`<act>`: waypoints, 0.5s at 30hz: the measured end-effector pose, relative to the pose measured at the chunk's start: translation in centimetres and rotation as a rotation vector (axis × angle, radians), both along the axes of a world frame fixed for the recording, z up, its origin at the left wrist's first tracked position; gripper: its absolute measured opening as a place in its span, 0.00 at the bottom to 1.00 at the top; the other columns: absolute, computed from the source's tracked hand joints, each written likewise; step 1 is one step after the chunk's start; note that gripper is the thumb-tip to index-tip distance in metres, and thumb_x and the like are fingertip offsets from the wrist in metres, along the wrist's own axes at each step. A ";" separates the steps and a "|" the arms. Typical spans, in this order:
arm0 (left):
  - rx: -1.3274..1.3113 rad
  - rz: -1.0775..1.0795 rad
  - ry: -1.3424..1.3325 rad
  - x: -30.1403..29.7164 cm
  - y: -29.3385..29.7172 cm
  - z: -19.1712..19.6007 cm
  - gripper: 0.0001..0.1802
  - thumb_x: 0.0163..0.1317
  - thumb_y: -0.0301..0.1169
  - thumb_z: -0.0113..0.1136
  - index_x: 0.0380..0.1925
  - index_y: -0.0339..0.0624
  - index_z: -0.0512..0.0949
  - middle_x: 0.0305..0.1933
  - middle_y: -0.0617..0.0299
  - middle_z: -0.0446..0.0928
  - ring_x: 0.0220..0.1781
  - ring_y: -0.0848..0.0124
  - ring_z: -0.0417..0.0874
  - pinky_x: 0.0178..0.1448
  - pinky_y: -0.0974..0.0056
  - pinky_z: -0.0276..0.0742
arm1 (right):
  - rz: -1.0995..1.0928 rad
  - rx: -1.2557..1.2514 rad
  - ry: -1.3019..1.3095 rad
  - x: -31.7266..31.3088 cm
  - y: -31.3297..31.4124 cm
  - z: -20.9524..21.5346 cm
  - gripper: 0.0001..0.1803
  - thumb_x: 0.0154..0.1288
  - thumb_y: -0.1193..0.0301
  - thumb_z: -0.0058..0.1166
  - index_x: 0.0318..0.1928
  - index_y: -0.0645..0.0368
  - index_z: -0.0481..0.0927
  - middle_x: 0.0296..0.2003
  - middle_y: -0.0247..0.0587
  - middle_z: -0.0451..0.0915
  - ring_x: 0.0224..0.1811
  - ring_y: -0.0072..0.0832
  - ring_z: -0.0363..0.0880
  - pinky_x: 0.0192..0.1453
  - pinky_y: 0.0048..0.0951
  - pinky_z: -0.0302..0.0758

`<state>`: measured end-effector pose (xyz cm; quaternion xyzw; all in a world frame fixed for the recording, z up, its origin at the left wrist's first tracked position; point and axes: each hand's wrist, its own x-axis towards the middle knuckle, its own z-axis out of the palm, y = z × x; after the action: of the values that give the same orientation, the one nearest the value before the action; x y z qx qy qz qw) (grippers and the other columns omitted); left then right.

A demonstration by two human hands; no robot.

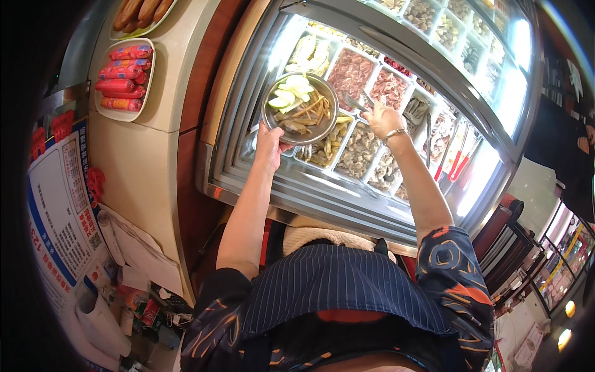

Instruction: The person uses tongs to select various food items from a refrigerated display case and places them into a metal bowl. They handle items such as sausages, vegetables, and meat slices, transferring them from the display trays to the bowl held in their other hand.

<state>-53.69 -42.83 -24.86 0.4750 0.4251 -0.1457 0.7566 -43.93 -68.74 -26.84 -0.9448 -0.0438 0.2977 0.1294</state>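
Observation:
My left hand [269, 149] grips a round metal bowl [267, 116] by its near left rim, holding it level above the chilled display case. In the bowl lie pale green slices [291, 93] and brownish strips [315, 111]. My right hand [384, 119], with a bracelet at the wrist, is closed around metal tongs [353, 102]. Their tips point left, over the containers just right of the bowl. Sliced pink meat [350, 71] fills one container beyond the tongs, and more sliced meat [389, 85] sits in the one beside it. Whether the tongs hold anything is too small to tell.
The case's metal front edge [297, 195] runs between my body and the containers. Red-handled tongs [457, 166] rest among the right-hand containers. A glass upper shelf [427, 46] overhangs the far side. On the left counter [158, 167] stands a white tray [118, 115] of red-wrapped sausages.

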 end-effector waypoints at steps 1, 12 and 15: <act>0.002 0.012 -0.004 -0.1 0.0 0.0 0.27 0.45 0.19 0.39 0.51 0.44 0.58 0.43 0.53 0.71 0.36 0.66 0.79 0.31 0.62 0.81 | 0.067 -0.050 0.025 0.4 0.7 0.5 0.19 0.53 0.60 0.48 0.37 0.64 0.75 0.35 0.55 0.77 0.40 0.45 0.76 0.44 0.38 0.71; 0.010 0.012 0.005 0.0 0.1 -0.5 0.29 0.45 0.19 0.40 0.52 0.44 0.58 0.44 0.53 0.70 0.39 0.64 0.78 0.35 0.59 0.80 | 0.277 -0.184 -0.052 1.8 4.0 -2.6 0.11 0.54 0.70 0.42 0.31 0.56 0.79 0.31 0.47 0.79 0.36 0.40 0.79 0.39 0.37 0.74; 0.006 0.014 0.004 0.1 0.1 -0.8 0.29 0.45 0.19 0.40 0.53 0.45 0.58 0.45 0.54 0.70 0.39 0.65 0.78 0.35 0.59 0.80 | 0.173 -0.042 -0.128 0.5 1.8 -5.9 0.10 0.54 0.67 0.44 0.32 0.56 0.76 0.29 0.50 0.78 0.35 0.44 0.77 0.39 0.40 0.73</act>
<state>-53.58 -42.74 -25.62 0.4738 0.4304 -0.1401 0.7554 -43.47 -66.99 -32.72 -0.9571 -0.1273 0.2477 0.0805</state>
